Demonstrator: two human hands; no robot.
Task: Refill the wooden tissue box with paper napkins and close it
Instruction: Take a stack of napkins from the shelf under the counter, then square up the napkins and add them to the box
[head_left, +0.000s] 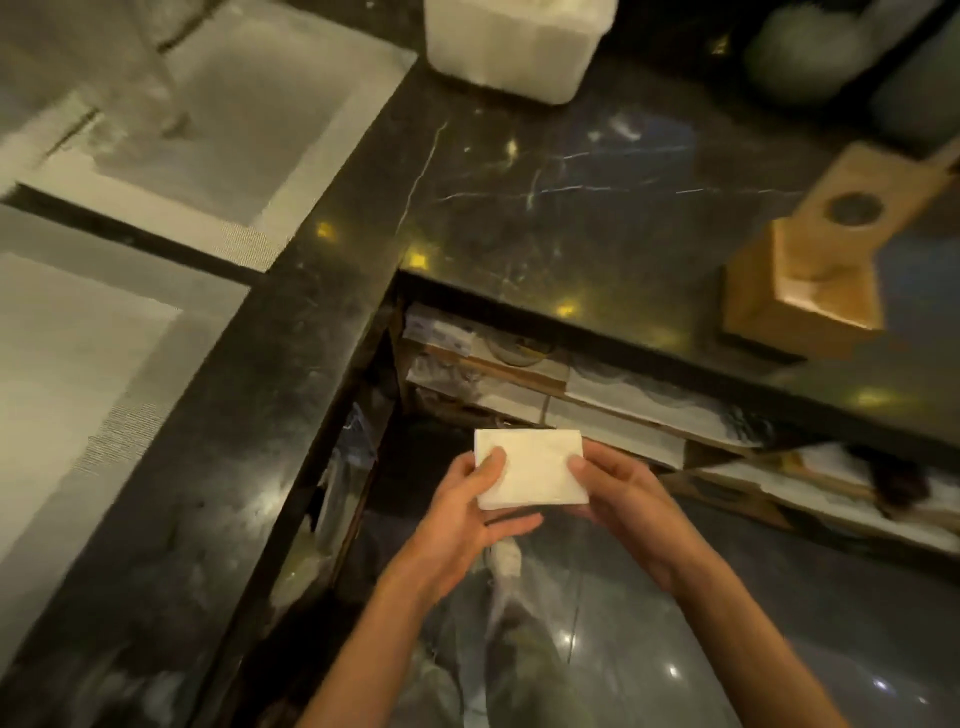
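Both my grips, left hand (470, 512) and right hand (621, 496), clasp the napkin stack (530, 467) below table (545, 208) edge. Wooden tissue box (810, 260) sits far right; white tub (514, 47) behind.

Dark veined marble counter (545, 197) w/ light reflections, cluttered shelves (519, 384) underneath, glossy floor (727, 623).

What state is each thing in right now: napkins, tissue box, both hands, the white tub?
Napkin stack: folded, held above the floor, not yet in the box.
Left hand: grip shut on the napkin stack.
Right hand: grip shut on the napkin stack.
Wooden tissue box: on the black counter, untouched; blurred.
White tub: upright on the counter.
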